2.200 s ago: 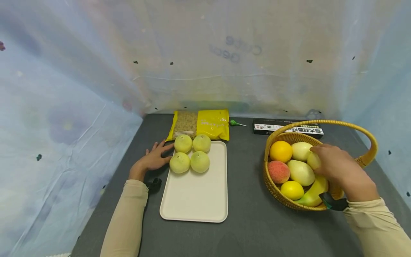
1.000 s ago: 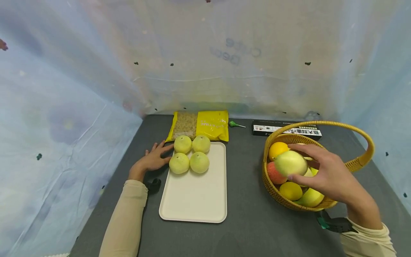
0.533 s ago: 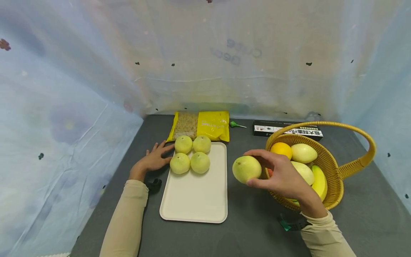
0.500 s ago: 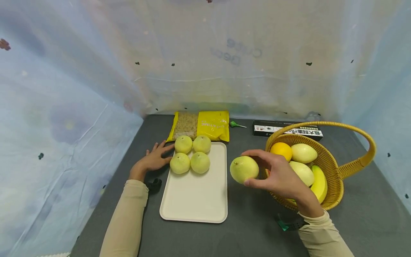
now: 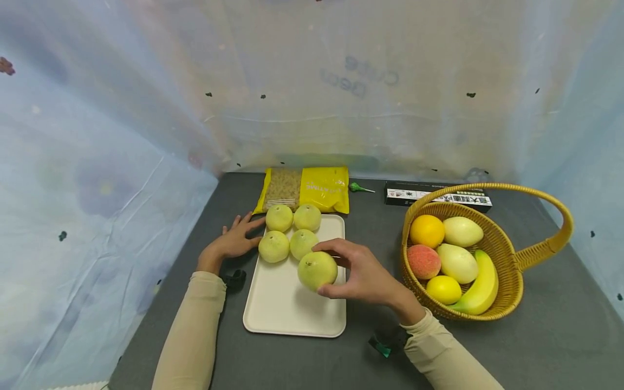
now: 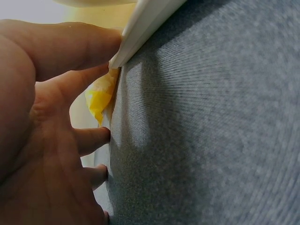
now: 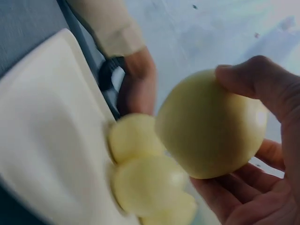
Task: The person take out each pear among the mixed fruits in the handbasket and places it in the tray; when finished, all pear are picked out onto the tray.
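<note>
In the head view my right hand (image 5: pixel 363 273) holds a round yellow-green fruit (image 5: pixel 317 271) above the white tray (image 5: pixel 292 314). The right wrist view shows the thumb on one side of this fruit (image 7: pixel 211 124) and fingers on the other. Several similar fruits (image 5: pixel 274 247) sit grouped at the tray's far left; the held one partly covers the nearest right one. My left hand (image 5: pixel 234 238) lies spread beside the tray's left edge. In the left wrist view its thumb and forefinger touch the tray rim (image 6: pixel 140 35), the other fingers resting on the dark tabletop (image 6: pixel 211 131).
On the right stands a wicker basket (image 5: pixel 507 260) with a tall handle, holding a banana (image 5: pixel 480 287), peach (image 5: pixel 423 262), lemon (image 5: pixel 443 290), orange (image 5: pixel 427 231) and pale oval fruits (image 5: pixel 462 232). Behind lie a yellow bag (image 5: pixel 324 188), green lollipop (image 5: pixel 356 187) and black box (image 5: pixel 414 194).
My right hand has lifted the yellow-green fruit out of the basket and carried it left, over the tray. The left hand has stayed in place.
</note>
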The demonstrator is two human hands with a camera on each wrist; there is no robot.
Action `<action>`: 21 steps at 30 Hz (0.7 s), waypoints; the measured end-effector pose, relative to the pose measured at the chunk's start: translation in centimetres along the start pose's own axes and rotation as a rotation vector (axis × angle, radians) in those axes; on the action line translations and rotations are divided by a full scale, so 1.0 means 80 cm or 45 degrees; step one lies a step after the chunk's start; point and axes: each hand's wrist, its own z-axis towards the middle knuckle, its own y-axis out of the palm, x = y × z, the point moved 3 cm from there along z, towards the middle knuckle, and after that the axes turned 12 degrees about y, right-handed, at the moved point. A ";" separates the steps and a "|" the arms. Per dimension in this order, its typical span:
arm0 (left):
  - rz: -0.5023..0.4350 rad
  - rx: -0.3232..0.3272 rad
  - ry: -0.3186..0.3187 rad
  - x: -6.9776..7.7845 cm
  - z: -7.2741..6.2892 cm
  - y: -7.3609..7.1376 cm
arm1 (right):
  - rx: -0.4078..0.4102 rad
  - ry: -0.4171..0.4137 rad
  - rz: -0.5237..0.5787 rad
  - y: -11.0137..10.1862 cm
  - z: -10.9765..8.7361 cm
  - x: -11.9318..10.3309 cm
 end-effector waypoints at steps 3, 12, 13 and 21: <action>0.003 0.004 0.000 0.000 0.000 0.000 | 0.000 -0.018 0.025 0.020 0.011 0.001; 0.020 0.007 0.008 0.002 -0.001 -0.001 | -0.021 0.005 0.052 0.073 0.041 0.012; 0.027 0.008 0.006 0.002 -0.001 0.000 | -0.020 0.009 0.042 0.079 0.044 0.014; 0.036 0.027 0.017 0.003 -0.002 0.000 | -0.011 0.005 -0.096 0.120 0.061 0.023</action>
